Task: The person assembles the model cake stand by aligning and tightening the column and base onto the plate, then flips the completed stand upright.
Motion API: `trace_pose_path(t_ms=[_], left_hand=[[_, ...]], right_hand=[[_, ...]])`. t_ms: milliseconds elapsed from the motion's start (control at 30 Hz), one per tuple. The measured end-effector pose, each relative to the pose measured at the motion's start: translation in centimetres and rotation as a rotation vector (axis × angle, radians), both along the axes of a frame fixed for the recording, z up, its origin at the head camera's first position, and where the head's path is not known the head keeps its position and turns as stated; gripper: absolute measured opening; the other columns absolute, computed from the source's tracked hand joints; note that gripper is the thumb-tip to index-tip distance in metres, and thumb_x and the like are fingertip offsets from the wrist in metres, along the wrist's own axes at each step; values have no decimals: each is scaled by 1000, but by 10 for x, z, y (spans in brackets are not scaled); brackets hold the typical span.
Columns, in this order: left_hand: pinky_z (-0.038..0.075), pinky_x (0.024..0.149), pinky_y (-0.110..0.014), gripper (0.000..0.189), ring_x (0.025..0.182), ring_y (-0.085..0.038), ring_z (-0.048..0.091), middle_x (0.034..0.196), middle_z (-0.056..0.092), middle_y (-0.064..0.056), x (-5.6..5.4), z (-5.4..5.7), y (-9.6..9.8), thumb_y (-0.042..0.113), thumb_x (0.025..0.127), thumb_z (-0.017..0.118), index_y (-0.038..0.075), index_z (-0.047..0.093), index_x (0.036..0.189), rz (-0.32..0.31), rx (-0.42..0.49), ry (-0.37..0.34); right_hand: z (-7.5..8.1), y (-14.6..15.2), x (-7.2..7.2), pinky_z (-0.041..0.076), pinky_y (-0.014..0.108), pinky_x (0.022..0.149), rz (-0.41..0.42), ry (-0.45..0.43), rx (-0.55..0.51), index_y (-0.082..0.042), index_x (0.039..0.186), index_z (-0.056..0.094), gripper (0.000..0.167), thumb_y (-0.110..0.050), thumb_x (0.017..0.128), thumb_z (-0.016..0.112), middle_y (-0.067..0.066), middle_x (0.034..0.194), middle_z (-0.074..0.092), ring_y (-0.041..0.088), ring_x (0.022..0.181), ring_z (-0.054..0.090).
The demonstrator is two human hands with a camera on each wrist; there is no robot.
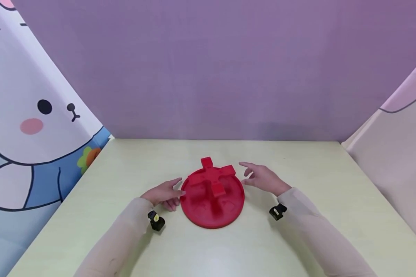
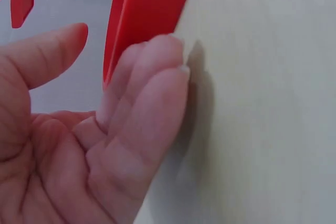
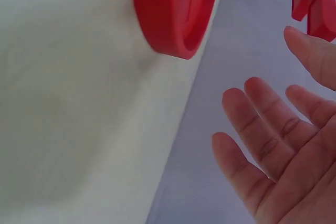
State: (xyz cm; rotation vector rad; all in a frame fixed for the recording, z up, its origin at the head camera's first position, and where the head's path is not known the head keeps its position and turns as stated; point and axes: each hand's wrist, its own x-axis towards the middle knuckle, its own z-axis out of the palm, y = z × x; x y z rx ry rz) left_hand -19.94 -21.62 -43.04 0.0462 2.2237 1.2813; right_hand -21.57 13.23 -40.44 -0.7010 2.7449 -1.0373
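A round red base [image 1: 209, 215] with a raised rim lies flat on the table. Above it stands a red cross-shaped piece [image 1: 213, 176] with blocky arm ends; how the two join is hard to make out. At the base's left edge is my left hand [image 1: 163, 192], its thumb over the rim side. In the left wrist view, the relaxed fingers rest against the outer wall of the red base [image 2: 152, 11]. My right hand [image 1: 263, 180] hovers off the right edge, fingers spread and holding nothing. The right wrist view shows a gap between those fingers and the base [image 3: 157, 17].
The pale table [image 1: 208, 254] reaches back to a purple wall panel [image 1: 215, 77]. A cartoon-printed curtain [image 1: 27, 115] borders the left side, and a light panel [image 1: 398, 154] the right. Each wrist carries a small black device, the left [image 1: 156, 221] and the right [image 1: 278, 211].
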Motion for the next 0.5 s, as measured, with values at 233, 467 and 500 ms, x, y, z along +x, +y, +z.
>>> trace_pose_path(t_ms=[233, 467, 500], left_hand=[[56, 58, -30, 74, 51, -16, 58, 69, 59, -10, -3, 4, 5, 19, 95, 60, 7, 17, 153, -7, -50, 25], [56, 58, -29, 73, 52, -16, 59, 68, 60, -9, 0, 6, 6, 18, 94, 61, 5, 19, 153, -9, -40, 17], [56, 58, -29, 73, 52, -16, 59, 68, 60, -9, 0, 6, 6, 19, 94, 61, 5, 19, 153, -10, -38, 14]], right_hand=[[-12, 2, 0, 52, 35, 71, -14, -29, -42, 3, 138, 46, 56, -8, 87, 68, 8, 94, 62, 24, 85, 61], [-28, 0, -2, 50, 34, 73, -28, -88, -33, 4, 137, 46, 56, -8, 86, 67, 5, 91, 62, 18, 79, 58], [-29, -1, -2, 50, 34, 73, -29, -98, -27, 3, 138, 46, 57, -9, 87, 67, 5, 91, 62, 17, 79, 58]])
